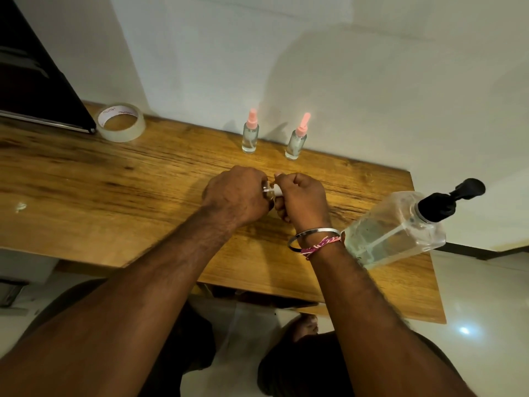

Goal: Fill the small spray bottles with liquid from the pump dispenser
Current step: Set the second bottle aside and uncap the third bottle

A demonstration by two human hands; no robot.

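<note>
I see my left hand [236,194] gripping a small clear glass bottle [66,188], my right hand [303,200] pinching its white cap [276,191]; the clear square pump dispenser [396,229] stands at three o'clock.

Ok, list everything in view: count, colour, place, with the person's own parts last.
standing spray bottles: two, clear with pink tops, at the table's far edge by the wall, left one, right one
held spray bottle: one, clear with a pale top, mostly hidden between the hands
pump dispenser: one, clear with black pump, table's right end
tape roll: one, clear, far left
dark panel: one, black, upper left
table: one, brown wood
left hand: grips the held bottle's body
right hand: grips its top; bangle and thread on wrist
</note>
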